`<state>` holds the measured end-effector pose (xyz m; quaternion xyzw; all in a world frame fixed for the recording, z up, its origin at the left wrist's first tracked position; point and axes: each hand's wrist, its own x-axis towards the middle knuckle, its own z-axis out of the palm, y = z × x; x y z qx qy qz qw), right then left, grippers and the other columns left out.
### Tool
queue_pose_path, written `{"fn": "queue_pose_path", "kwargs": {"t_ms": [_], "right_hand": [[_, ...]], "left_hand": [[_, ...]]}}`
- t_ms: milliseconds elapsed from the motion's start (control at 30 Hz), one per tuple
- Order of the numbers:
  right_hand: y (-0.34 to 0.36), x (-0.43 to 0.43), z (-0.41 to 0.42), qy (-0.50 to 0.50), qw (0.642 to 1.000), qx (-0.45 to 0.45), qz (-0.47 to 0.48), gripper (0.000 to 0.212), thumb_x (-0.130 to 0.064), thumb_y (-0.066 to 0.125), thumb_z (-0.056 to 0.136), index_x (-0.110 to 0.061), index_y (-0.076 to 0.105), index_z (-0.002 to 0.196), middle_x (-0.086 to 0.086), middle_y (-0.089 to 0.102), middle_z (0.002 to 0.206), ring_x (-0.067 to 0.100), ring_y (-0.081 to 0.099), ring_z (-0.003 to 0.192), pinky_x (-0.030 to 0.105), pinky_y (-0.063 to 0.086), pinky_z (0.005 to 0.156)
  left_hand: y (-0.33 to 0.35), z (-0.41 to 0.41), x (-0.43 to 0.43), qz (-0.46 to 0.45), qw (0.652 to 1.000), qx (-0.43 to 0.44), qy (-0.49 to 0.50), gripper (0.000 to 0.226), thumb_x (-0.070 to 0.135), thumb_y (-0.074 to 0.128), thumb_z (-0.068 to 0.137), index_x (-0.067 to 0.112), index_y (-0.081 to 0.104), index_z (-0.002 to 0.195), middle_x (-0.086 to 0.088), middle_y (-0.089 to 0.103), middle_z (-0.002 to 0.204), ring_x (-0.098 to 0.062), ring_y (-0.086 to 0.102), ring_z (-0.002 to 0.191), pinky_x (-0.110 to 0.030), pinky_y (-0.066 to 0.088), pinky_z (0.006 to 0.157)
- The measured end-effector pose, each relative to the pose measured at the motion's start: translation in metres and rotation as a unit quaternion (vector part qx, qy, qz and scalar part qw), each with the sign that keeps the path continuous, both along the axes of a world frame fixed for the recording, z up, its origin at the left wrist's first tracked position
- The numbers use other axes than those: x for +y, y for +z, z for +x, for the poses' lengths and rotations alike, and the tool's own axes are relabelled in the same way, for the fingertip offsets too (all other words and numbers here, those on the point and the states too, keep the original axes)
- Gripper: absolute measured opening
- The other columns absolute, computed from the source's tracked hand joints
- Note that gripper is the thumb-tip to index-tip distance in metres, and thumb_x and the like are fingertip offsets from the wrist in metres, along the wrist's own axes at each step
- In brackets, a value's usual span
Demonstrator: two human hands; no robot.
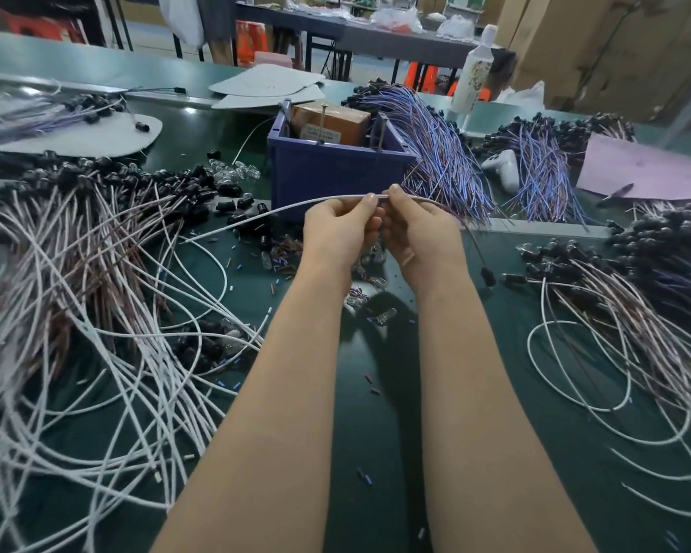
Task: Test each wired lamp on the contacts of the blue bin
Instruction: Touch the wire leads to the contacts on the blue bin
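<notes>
Stretching out from the bottom edge, the two forearms pass over the green table (376, 441), where small cut pieces of wire insulation are scattered; on both sides lie big heaps of white-wired lamps, one on the left (96, 281) and one on the right (615, 325). A little farther, the left hand (338, 229) and the right hand (419, 229) meet, almost touching each other; each one pinches the same wired lamp (280, 207) between thumb and forefinger, with the other fingers curled below it. Its white wire runs away to the left to a free end above the table, and to the right it bends down to a black lamp head (488, 275) (whether this head hangs or touches the table, I cannot tell). Just behind the hands stands the blue bin (336, 173), with an orange box (332, 123) inside and upright metal pins (322, 121) that I take for the contacts; the wire is near them but not yet on them. Beside the bin hangs a bundle of blue-wired lamps (439, 153); farther back stands a white bottle (473, 77). I judge the task far from finished: this lamp waits for its test, many more lie around, and which heaps are already tested the view does not show.
</notes>
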<state>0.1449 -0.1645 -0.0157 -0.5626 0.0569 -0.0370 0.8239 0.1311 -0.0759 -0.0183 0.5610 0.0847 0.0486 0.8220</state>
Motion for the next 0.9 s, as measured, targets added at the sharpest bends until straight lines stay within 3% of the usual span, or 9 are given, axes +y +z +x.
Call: {"fn": "queue_pose_path", "kwargs": {"t_ms": [100, 233, 367, 467, 533, 600, 767, 900], "right_hand": [[-0.0006, 0.0012, -0.0001, 0.028, 0.999, 0.006, -0.024, 0.018, -0.011, 0.057, 0.094, -0.004, 0.062, 0.078, 0.007, 0.062, 0.067, 0.014, 0.057, 0.056, 0.021, 0.048, 0.057], [-0.0011, 0.0018, 0.0011, -0.027, 0.999, 0.017, -0.024, 0.020, -0.014, 0.059, 0.094, -0.008, 0.059, 0.075, 0.002, 0.059, 0.066, 0.010, 0.054, 0.056, 0.019, 0.048, 0.054], [-0.0025, -0.0025, 0.0046, -0.105, 0.993, 0.029, 0.044, 0.025, -0.020, 0.054, 0.097, -0.011, 0.052, 0.074, 0.001, 0.054, 0.067, 0.008, 0.053, 0.055, 0.017, 0.048, 0.052], [-0.0032, -0.0039, 0.0060, -0.134, 0.984, 0.030, 0.113, 0.021, -0.021, 0.048, 0.100, -0.007, 0.051, 0.085, 0.006, 0.058, 0.073, 0.010, 0.061, 0.054, 0.019, 0.052, 0.051], [-0.0025, -0.0039, 0.0059, -0.136, 0.980, 0.020, 0.144, 0.019, -0.021, 0.044, 0.101, -0.003, 0.050, 0.099, 0.011, 0.062, 0.077, 0.011, 0.064, 0.051, 0.020, 0.054, 0.050], [-0.0013, -0.0043, 0.0060, -0.146, 0.976, 0.010, 0.160, 0.019, -0.020, 0.042, 0.102, -0.003, 0.049, 0.099, 0.012, 0.064, 0.074, 0.012, 0.064, 0.049, 0.020, 0.055, 0.051], [-0.0005, -0.0052, 0.0053, -0.179, 0.969, 0.005, 0.172, 0.021, -0.019, 0.041, 0.102, -0.005, 0.048, 0.088, 0.009, 0.062, 0.069, 0.008, 0.060, 0.043, 0.017, 0.052, 0.048], [-0.0003, -0.0077, 0.0060, -0.196, 0.964, -0.002, 0.181, 0.022, -0.020, 0.042, 0.102, -0.008, 0.047, 0.085, 0.006, 0.061, 0.067, 0.007, 0.058, 0.043, 0.017, 0.051, 0.047]], "left_hand": [[-0.0020, -0.0004, 0.0010, 0.007, 1.000, 0.001, 0.016, 0.015, 0.012, 0.061, 0.092, 0.014, 0.063, 0.077, 0.006, 0.064, 0.062, 0.000, 0.057, 0.053, -0.014, 0.049, 0.053], [-0.0020, -0.0007, 0.0007, 0.004, 0.999, 0.002, 0.052, 0.018, 0.012, 0.060, 0.092, 0.016, 0.061, 0.074, 0.005, 0.061, 0.064, -0.001, 0.054, 0.054, -0.014, 0.046, 0.054], [-0.0007, 0.0002, 0.0048, -0.039, 0.992, 0.014, 0.121, 0.021, 0.013, 0.059, 0.092, 0.015, 0.058, 0.071, 0.005, 0.059, 0.062, -0.002, 0.051, 0.053, -0.016, 0.043, 0.053], [-0.0005, -0.0002, 0.0082, -0.066, 0.988, 0.023, 0.140, 0.017, 0.015, 0.057, 0.094, 0.017, 0.057, 0.077, 0.005, 0.060, 0.066, -0.003, 0.055, 0.057, -0.016, 0.046, 0.054], [-0.0001, -0.0008, 0.0093, -0.091, 0.987, 0.032, 0.128, 0.016, 0.016, 0.055, 0.095, 0.018, 0.056, 0.080, 0.005, 0.062, 0.071, -0.004, 0.060, 0.062, -0.018, 0.051, 0.061], [0.0007, -0.0016, 0.0092, -0.115, 0.987, 0.047, 0.097, 0.014, 0.015, 0.053, 0.096, 0.016, 0.054, 0.083, 0.002, 0.064, 0.075, -0.006, 0.064, 0.063, -0.022, 0.055, 0.065], [0.0041, -0.0029, 0.0083, -0.136, 0.987, 0.074, 0.053, 0.005, 0.011, 0.052, 0.096, 0.008, 0.055, 0.093, -0.001, 0.065, 0.066, -0.004, 0.064, 0.049, -0.017, 0.053, 0.048], [0.0044, -0.0057, 0.0073, -0.112, 0.990, 0.088, 0.012, 0.006, 0.007, 0.049, 0.095, 0.005, 0.054, 0.092, -0.005, 0.066, 0.067, -0.006, 0.064, 0.047, -0.017, 0.052, 0.046]]}}
